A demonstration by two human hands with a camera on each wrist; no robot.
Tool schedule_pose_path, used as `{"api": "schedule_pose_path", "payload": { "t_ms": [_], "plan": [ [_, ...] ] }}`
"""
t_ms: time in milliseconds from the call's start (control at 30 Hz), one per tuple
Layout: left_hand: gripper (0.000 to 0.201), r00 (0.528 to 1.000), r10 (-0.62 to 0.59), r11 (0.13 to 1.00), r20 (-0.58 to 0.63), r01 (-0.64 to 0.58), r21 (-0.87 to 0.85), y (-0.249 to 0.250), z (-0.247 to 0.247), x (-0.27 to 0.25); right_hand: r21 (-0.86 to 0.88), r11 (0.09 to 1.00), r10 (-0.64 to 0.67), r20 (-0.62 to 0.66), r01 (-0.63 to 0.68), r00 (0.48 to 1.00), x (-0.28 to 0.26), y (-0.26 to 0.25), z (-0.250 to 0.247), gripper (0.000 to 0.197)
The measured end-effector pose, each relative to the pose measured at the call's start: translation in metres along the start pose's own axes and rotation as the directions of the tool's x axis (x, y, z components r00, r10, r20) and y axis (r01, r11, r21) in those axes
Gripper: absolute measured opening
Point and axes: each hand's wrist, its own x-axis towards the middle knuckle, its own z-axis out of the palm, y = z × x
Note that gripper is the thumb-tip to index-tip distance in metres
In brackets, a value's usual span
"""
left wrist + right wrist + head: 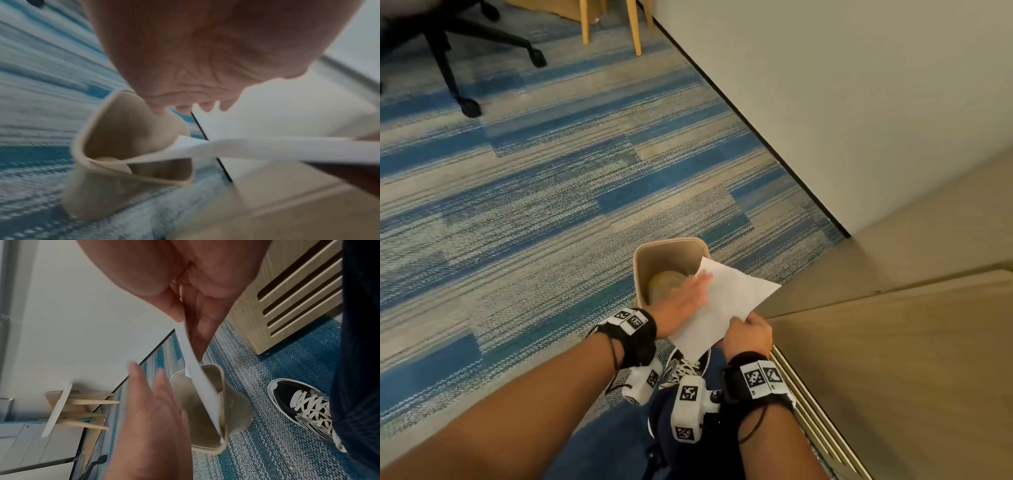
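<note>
A white sheet of paper (726, 301) hangs over a small beige waste bin (643, 253) that stands on the carpet. My right hand (748, 334) pinches the sheet's near corner between thumb and fingers (197, 331). My left hand (685, 301) lies flat with straight fingers against the sheet's upper face. The left wrist view shows the paper (267, 151) edge-on above the bin (102, 186), with my left palm (205, 56) over it. The right wrist view has the sheet (201, 382) dipping toward the bin's mouth (218, 373). Something round and pale lies at the bin's bottom (664, 282).
Blue and grey striped carpet (534, 205) covers the floor. A wooden slatted cabinet (893, 377) stands at my right, a white wall (859, 102) behind it. An office chair base (465, 51) and wooden legs (635, 31) are far off. My laced shoe (685, 368) is near the bin.
</note>
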Motion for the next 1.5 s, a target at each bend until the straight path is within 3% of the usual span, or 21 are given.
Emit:
{"api": "schedule_pose_path", "payload": {
  "t_ms": [33,100,133,167,233,300,367,433,467,533,600,700,767,867,1000,1100,1133,1267,1400,1433,1500],
  "plan": [
    [0.114,0.998,0.018,0.998,0.067,-0.022,0.065,-0.003,0.006,0.0,-0.005,1.0,-0.007,0.001,0.007,1.0,-0.001,0.0,0.0,0.022],
    [0.131,0.979,-0.172,0.963,0.106,0.145,0.225,-0.021,0.002,0.0,-0.028,1.0,-0.01,0.005,0.01,1.0,-0.001,0.0,-0.002,0.024],
    [0.123,0.955,-0.294,0.933,0.044,0.277,0.229,-0.024,-0.004,0.0,-0.033,0.999,-0.011,-0.002,0.011,1.0,-0.001,0.0,-0.004,0.023],
    [0.105,0.947,-0.321,0.93,-0.026,0.32,0.18,-0.025,-0.007,0.003,-0.03,0.999,-0.017,-0.007,0.017,1.0,0.0,0.0,-0.005,0.022],
    [0.081,0.988,-0.123,0.99,-0.089,0.128,0.054,-0.008,-0.004,0.005,-0.024,1.0,-0.017,-0.011,0.016,1.0,0.005,0.0,-0.006,0.021],
    [0.074,1.0,0.014,1.0,0.028,-0.015,0.014,0.003,0.013,0.006,-0.031,0.999,-0.011,-0.019,0.011,1.0,0.004,0.0,-0.007,0.023],
    [0.084,0.984,-0.134,0.99,0.117,0.127,0.063,-0.012,0.021,0.008,-0.004,1.0,0.0,-0.01,0.0,1.0,0.004,0.001,-0.007,0.024],
    [0.083,0.93,-0.358,0.933,-0.086,0.36,0.015,-0.022,0.007,0.006,0.015,1.0,0.01,-0.008,-0.01,1.0,0.002,0.0,-0.007,0.025],
    [0.072,0.898,-0.378,0.926,-0.223,0.37,-0.08,-0.021,-0.002,0.005,0.02,1.0,0.018,-0.011,-0.018,1.0,0.001,-0.002,-0.008,0.026],
    [0.057,0.881,-0.297,0.941,-0.369,0.204,-0.271,-0.016,-0.009,0.009,0.023,0.999,0.026,-0.018,-0.026,1.0,0.001,-0.003,-0.01,0.022],
    [0.055,0.912,-0.256,0.943,-0.322,0.162,-0.29,-0.009,-0.005,0.01,0.03,0.999,0.026,-0.015,-0.025,1.0,-0.003,-0.008,-0.014,0.02],
    [0.054,0.89,-0.383,0.907,-0.248,0.311,-0.285,-0.028,-0.003,0.013,0.066,0.997,0.031,0.024,-0.033,0.999,-0.011,-0.017,-0.017,0.02],
    [0.051,0.858,-0.468,0.839,-0.213,0.355,-0.412,-0.043,-0.004,0.015,0.04,0.999,0.007,0.042,-0.008,0.999,-0.014,-0.021,-0.021,0.019],
    [0.038,0.87,-0.484,0.643,-0.097,0.278,-0.714,-0.051,-0.001,0.02,-0.026,0.999,-0.043,0.068,0.045,0.997,-0.012,-0.022,-0.032,0.018],
    [0.074,0.883,-0.466,0.592,-0.055,0.265,-0.761,-0.07,0.015,0.031,-0.053,0.995,-0.073,0.141,0.082,0.987,-0.013,-0.029,-0.052,0.019],
    [0.017,0.854,-0.511,0.541,-0.099,0.229,-0.809,-0.065,0.016,0.034,-0.163,0.973,-0.14,0.155,0.165,0.978,-0.016,-0.037,-0.071,0.02],
    [0.006,0.836,-0.532,0.556,-0.138,0.222,-0.801,-0.063,0.016,0.033,-0.226,0.952,-0.175,0.143,0.204,0.974,-0.017,-0.041,-0.077,0.019],
    [0.02,0.771,-0.586,0.609,-0.25,0.216,-0.763,-0.069,0.014,0.035,-0.443,0.855,-0.255,0.093,0.269,0.963,-0.02,-0.048,-0.089,0.034],
    [0.014,0.727,-0.539,0.823,-0.426,0.345,-0.451,-0.05,-0.005,0.034,-0.414,0.868,-0.252,0.111,0.275,0.961,-0.019,-0.051,-0.081,0.02],
    [0.022,0.735,-0.489,0.864,-0.469,0.337,-0.373,-0.04,-0.01,0.031,-0.405,0.868,-0.264,0.112,0.287,0.958,-0.019,-0.052,-0.078,0.019],
    [0.047,0.81,-0.288,0.951,-0.511,0.178,-0.254,-0.013,-0.012,0.02,-0.383,0.871,-0.287,0.111,0.308,0.951,-0.021,-0.055,-0.072,0.02]
  ]
}}
